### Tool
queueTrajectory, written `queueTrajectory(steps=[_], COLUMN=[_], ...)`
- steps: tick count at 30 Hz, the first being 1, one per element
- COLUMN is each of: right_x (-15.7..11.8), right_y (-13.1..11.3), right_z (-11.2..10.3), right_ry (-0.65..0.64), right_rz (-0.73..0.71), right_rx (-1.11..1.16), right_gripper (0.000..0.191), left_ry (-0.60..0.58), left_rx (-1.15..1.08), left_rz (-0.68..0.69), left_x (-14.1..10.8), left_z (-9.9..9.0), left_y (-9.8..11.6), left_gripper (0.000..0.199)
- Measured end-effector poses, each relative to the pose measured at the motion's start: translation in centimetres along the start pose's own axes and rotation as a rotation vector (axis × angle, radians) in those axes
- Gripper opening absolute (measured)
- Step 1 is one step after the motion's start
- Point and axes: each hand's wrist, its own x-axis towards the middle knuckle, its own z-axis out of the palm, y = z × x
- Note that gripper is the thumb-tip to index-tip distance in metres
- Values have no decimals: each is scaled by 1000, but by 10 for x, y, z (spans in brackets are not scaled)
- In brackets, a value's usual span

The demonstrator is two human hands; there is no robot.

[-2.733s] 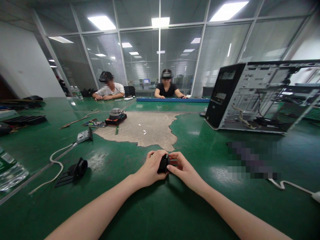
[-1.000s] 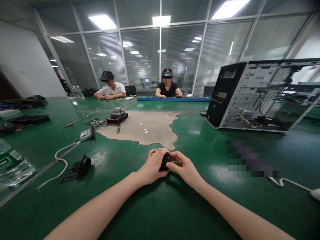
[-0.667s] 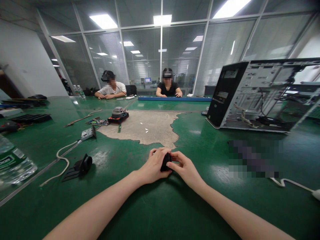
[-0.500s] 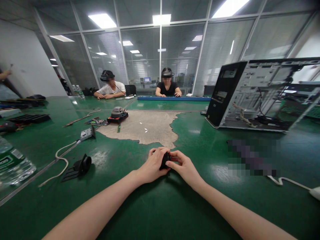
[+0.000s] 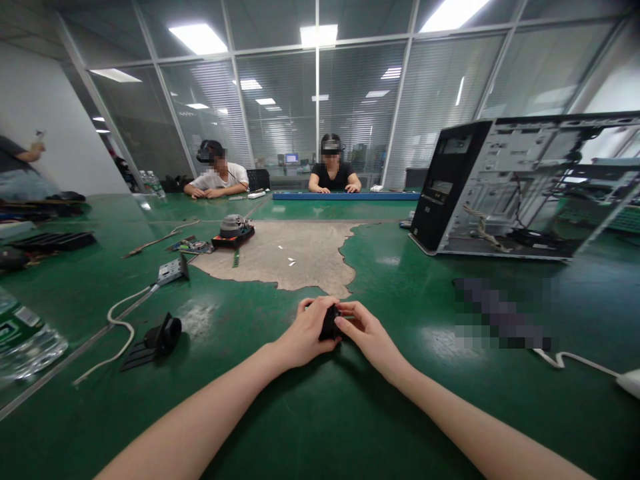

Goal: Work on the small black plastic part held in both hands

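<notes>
Close in front of me, a small black part [image 5: 329,327] is held between both hands, low over the green table [image 5: 400,427]. My left hand [image 5: 306,335] wraps round its left side, thumb underneath and fingers over the top. On the other side, my right hand [image 5: 369,337] pinches it between thumb and fingertips. Fingers cover most of the part, so its exact kind is hidden. Left of my hands lies a black plastic piece [image 5: 167,335] with a round end and a slotted flat side.
An open computer case [image 5: 433,193] stands at right. A blurred-out dark strip [image 5: 500,313] and white cable lie before it. Left are a water bottle [image 5: 30,340], a metal bracket [image 5: 173,269] and a heatsink fan [image 5: 233,230]. Two people sit opposite; another person's hand shows far left.
The black part has turned slightly between my fingers, showing a flatter face. My hands stay nearly in place. At far left, more of another person's arm has come into view.
</notes>
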Motion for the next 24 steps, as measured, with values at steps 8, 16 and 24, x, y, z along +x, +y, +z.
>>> queueTrajectory(steps=[8, 16, 24], right_x=[-5, -3, -4], right_y=[-4, -3, -3], right_z=[-1, 1, -1], right_ry=[-73, -29, -102], right_rz=[-8, 8, 6], right_rx=[35, 36, 55], right_gripper=[23, 22, 22], left_ry=[-9, 4, 2], left_rx=[-16, -13, -13], left_rz=[-5, -7, -7], left_x=[0, 0, -1], left_z=[-1, 0, 1], left_y=[-1, -1, -2], left_gripper=[56, 54, 56])
